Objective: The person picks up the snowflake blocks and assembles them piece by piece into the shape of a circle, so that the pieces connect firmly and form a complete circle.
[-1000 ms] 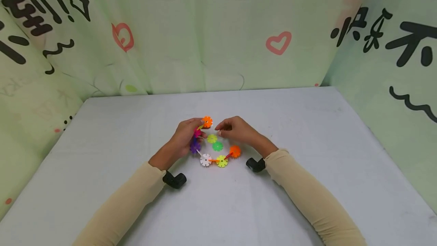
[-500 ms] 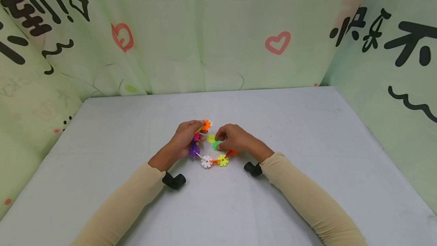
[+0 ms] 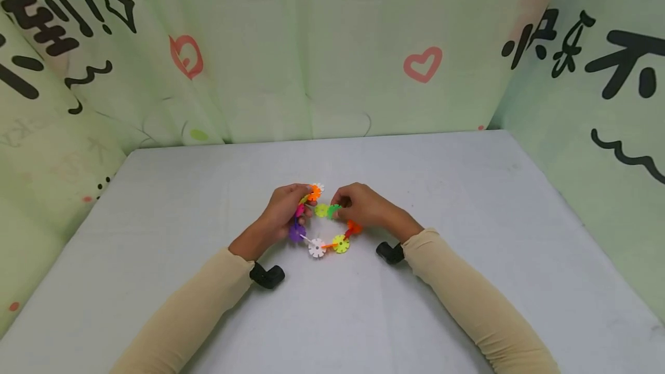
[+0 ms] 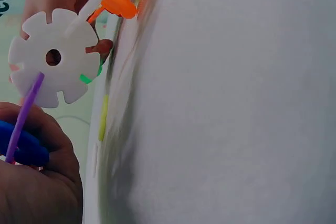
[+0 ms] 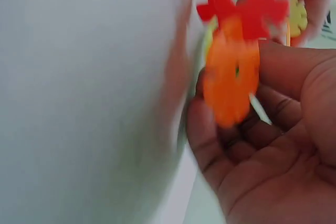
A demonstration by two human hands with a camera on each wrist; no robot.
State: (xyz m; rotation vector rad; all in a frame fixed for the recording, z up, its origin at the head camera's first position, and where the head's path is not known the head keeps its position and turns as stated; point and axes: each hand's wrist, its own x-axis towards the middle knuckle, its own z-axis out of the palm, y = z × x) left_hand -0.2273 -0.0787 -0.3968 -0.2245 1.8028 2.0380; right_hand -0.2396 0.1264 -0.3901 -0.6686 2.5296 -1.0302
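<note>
A curved chain of notched plastic discs hangs between the hands in the head view. My left hand (image 3: 280,208) grips its left side, with an orange disc (image 3: 314,193) at the fingertips and a pink disc (image 3: 299,210) beside the fingers. A purple disc (image 3: 298,232), a white disc (image 3: 317,248), a yellow disc (image 3: 340,243) and an orange-red disc (image 3: 354,228) follow round the curve. My right hand (image 3: 366,205) pinches a green disc (image 3: 333,210), with a yellow-green disc (image 3: 321,210) just left of it. In the right wrist view, an orange disc (image 5: 231,74) partly covers that hand's fingers.
A white-covered table (image 3: 441,293) spreads around the hands. Printed green curtains (image 3: 312,74) stand along its back and both sides. Black wrist mounts (image 3: 267,276) sit at both cuffs.
My right hand has come down to the green disc, pinched it and moved it slightly up and right, level with the yellow-green disc. My left hand keeps its grip, nearly still.
</note>
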